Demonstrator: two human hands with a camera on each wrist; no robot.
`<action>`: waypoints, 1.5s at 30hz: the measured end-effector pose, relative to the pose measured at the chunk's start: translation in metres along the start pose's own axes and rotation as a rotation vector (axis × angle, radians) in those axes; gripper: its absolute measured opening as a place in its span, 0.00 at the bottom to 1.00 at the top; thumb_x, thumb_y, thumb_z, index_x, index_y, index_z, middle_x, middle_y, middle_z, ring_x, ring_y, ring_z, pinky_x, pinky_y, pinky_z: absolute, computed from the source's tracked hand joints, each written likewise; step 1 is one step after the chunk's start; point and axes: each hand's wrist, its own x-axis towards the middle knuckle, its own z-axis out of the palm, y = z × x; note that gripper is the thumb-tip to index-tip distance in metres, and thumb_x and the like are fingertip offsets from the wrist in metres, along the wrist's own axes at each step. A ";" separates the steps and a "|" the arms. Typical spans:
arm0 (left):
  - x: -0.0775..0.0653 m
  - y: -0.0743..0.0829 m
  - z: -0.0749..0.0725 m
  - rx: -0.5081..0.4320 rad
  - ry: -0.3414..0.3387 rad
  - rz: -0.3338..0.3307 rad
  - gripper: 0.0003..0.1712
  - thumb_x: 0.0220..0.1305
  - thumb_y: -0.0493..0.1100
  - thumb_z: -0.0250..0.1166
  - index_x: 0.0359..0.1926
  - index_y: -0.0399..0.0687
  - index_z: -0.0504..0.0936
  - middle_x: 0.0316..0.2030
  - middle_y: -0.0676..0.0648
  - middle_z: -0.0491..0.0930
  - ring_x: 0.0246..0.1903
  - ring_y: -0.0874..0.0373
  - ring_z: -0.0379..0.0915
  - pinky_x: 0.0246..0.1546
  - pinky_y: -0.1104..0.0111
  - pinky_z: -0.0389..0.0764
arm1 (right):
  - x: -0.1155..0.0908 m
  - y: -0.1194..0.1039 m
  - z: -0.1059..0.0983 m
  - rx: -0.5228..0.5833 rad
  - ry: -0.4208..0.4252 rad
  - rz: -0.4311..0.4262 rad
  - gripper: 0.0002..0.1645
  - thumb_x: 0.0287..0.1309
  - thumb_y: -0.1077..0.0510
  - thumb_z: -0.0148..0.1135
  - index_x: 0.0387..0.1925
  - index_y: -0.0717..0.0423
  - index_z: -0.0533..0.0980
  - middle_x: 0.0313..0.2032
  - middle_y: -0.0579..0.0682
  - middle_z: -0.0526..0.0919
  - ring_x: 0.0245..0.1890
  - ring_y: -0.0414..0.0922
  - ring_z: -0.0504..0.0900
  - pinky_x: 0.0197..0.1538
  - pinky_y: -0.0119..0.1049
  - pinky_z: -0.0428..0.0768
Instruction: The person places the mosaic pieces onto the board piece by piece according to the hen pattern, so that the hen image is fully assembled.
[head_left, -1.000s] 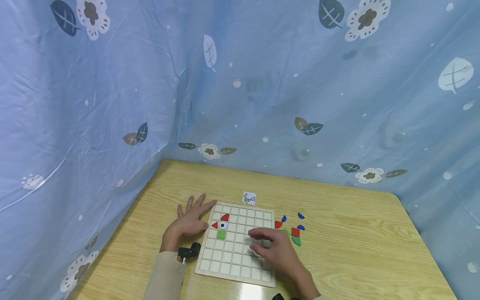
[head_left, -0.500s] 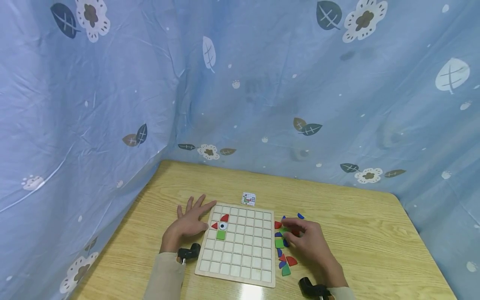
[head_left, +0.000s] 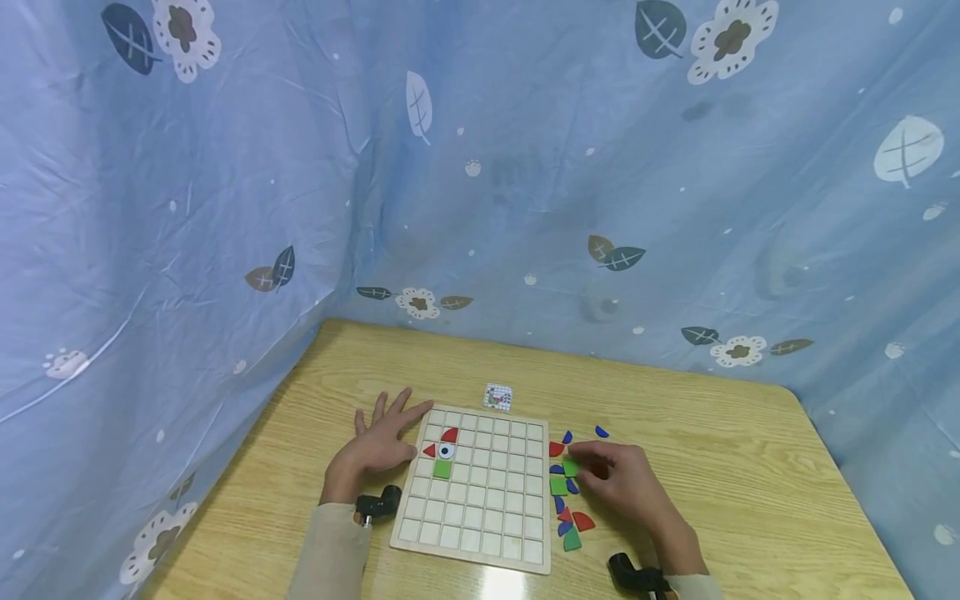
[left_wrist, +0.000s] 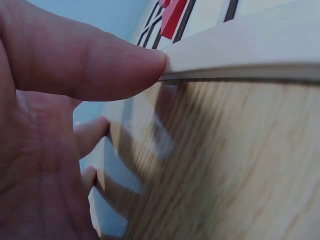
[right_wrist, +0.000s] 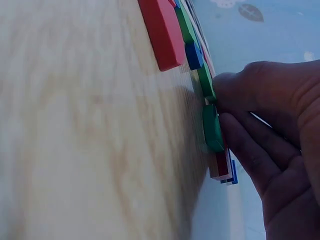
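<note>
A pale wooden grid board (head_left: 480, 517) lies on the table. At its upper left it holds a red triangle (head_left: 429, 451), a red quarter-round (head_left: 450, 435), a round eye piece (head_left: 446, 452) and a green square (head_left: 442, 469). My left hand (head_left: 384, 429) lies flat beside the board; its thumb (left_wrist: 100, 55) touches the board's left edge (left_wrist: 240, 55). My right hand (head_left: 581, 463) is over the loose pieces right of the board. Its thumb (right_wrist: 235, 90) and fingers (right_wrist: 247, 147) pinch a green piece (right_wrist: 213, 127), seen in the head view as the green piece (head_left: 571, 467).
Several loose red, green and blue pieces lie right of the board, among them a green square (head_left: 558, 485), a red piece (head_left: 582, 522) and a blue piece (head_left: 602, 432). A small pattern card (head_left: 498, 397) lies behind the board. A blue flowered cloth (head_left: 480, 167) walls the table.
My right hand has moved from over the board to the loose pieces on its right and closed its fingers on a green piece. The left hand has stayed put.
</note>
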 end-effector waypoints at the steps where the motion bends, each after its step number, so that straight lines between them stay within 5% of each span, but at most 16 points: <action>1: 0.000 0.000 0.000 0.001 0.000 -0.001 0.52 0.56 0.32 0.65 0.84 0.56 0.68 0.89 0.35 0.44 0.86 0.26 0.21 0.74 0.21 0.20 | 0.000 0.000 0.000 -0.005 0.000 -0.003 0.21 0.58 0.67 0.79 0.53 0.47 0.91 0.44 0.39 0.92 0.36 0.35 0.79 0.42 0.30 0.82; 14: 0.000 -0.001 -0.001 -0.006 0.003 0.009 0.52 0.56 0.33 0.64 0.84 0.55 0.68 0.88 0.34 0.44 0.86 0.25 0.21 0.74 0.21 0.19 | -0.001 -0.003 0.002 -0.043 0.035 0.001 0.23 0.58 0.68 0.79 0.53 0.47 0.91 0.46 0.39 0.93 0.38 0.36 0.81 0.45 0.31 0.84; 21: 0.001 -0.003 -0.001 -0.014 0.001 0.002 0.52 0.56 0.33 0.63 0.84 0.55 0.67 0.89 0.34 0.43 0.86 0.25 0.21 0.74 0.22 0.19 | -0.004 -0.023 0.007 0.086 0.089 -0.045 0.23 0.56 0.69 0.80 0.53 0.50 0.91 0.46 0.42 0.95 0.43 0.38 0.92 0.46 0.37 0.90; 27: 0.001 -0.003 0.000 0.007 -0.002 -0.008 0.52 0.56 0.33 0.65 0.84 0.58 0.68 0.89 0.36 0.43 0.86 0.27 0.20 0.74 0.21 0.20 | -0.001 -0.043 0.028 0.193 0.051 -0.109 0.21 0.58 0.70 0.78 0.53 0.56 0.90 0.49 0.47 0.95 0.48 0.44 0.94 0.52 0.45 0.92; 37: 0.002 -0.003 0.000 0.008 0.000 -0.002 0.51 0.57 0.32 0.64 0.84 0.56 0.68 0.89 0.35 0.44 0.86 0.26 0.21 0.74 0.21 0.21 | 0.010 -0.076 0.069 0.237 -0.009 -0.153 0.21 0.58 0.68 0.79 0.53 0.53 0.90 0.49 0.42 0.95 0.49 0.38 0.93 0.56 0.39 0.90; 45: 0.002 -0.003 0.000 0.018 0.005 -0.005 0.51 0.57 0.33 0.65 0.84 0.56 0.69 0.89 0.35 0.45 0.86 0.25 0.22 0.74 0.20 0.23 | 0.019 -0.103 0.096 0.314 -0.084 -0.180 0.18 0.62 0.68 0.76 0.54 0.55 0.90 0.48 0.47 0.95 0.46 0.38 0.93 0.54 0.36 0.91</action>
